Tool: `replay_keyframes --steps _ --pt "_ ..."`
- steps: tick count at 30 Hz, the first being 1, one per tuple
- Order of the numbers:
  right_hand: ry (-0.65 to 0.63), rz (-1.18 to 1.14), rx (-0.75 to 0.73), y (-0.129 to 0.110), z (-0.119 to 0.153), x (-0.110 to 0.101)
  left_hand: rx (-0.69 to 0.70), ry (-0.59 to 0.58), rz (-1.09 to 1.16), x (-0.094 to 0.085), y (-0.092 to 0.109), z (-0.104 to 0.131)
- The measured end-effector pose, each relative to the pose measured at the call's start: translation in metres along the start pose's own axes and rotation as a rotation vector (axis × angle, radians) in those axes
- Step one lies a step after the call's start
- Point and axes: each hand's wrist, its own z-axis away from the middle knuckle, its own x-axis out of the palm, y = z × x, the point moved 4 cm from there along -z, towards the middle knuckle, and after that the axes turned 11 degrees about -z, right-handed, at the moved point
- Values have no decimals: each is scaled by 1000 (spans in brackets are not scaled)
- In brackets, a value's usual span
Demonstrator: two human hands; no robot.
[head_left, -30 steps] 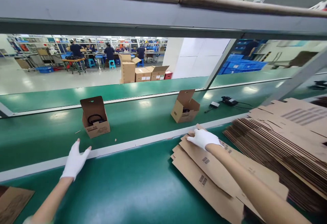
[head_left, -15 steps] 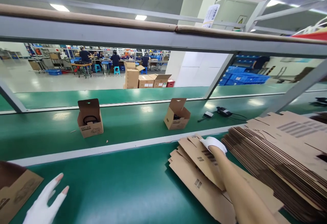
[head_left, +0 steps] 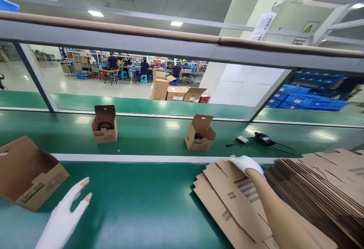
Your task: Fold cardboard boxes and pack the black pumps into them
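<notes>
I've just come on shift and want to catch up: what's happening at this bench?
A person in white gloves has the right hand at the far edge of some flat cardboard blanks, its fingertips hidden. The empty left hand is open near an open carton. Farther back stand a left-hand box and a right-hand box, both open with dark items inside.

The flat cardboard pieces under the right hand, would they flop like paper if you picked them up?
Probably not: the flat cardboard pieces look thicker than paper and lie mostly straight. They may still fold at their creases and cut flaps. They might also slide apart, since they lie fanned out over each other beneath the right hand.
</notes>
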Motion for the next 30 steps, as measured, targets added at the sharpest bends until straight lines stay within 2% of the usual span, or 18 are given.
replay_keyframes --steps 3,5,9,10,11,13,15,18,21,23,26,30 --pt "-116 -143 -85 -23 24 -14 19 -22 37 2 14 8" --pt "-154 -256 -188 -49 56 -23 82 -49 93 9 35 13" --pt "-207 -439 -416 -115 154 -31 178 -247 260 34 92 27" --pt "-203 -554 -480 -133 183 -30 187 -274 309 38 105 30" --pt "-191 -653 -526 -148 211 -28 195 -276 339 38 116 32" --pt "-193 -793 -626 -175 262 -17 193 -210 310 31 130 32" --pt "-104 -927 -717 -193 304 -2 154 -103 232 14 131 29" --pt "94 -1125 -856 -209 347 22 68 22 196 -18 114 23" --pt "286 -1173 -964 -220 371 45 53 36 261 -45 93 20" --pt "411 -1118 -998 -226 378 58 82 10 338 -54 85 22" --pt "563 -1045 -1056 -230 383 70 164 -97 494 -53 84 30" --pt "585 -884 -1223 -234 385 68 323 -446 723 -30 94 49"
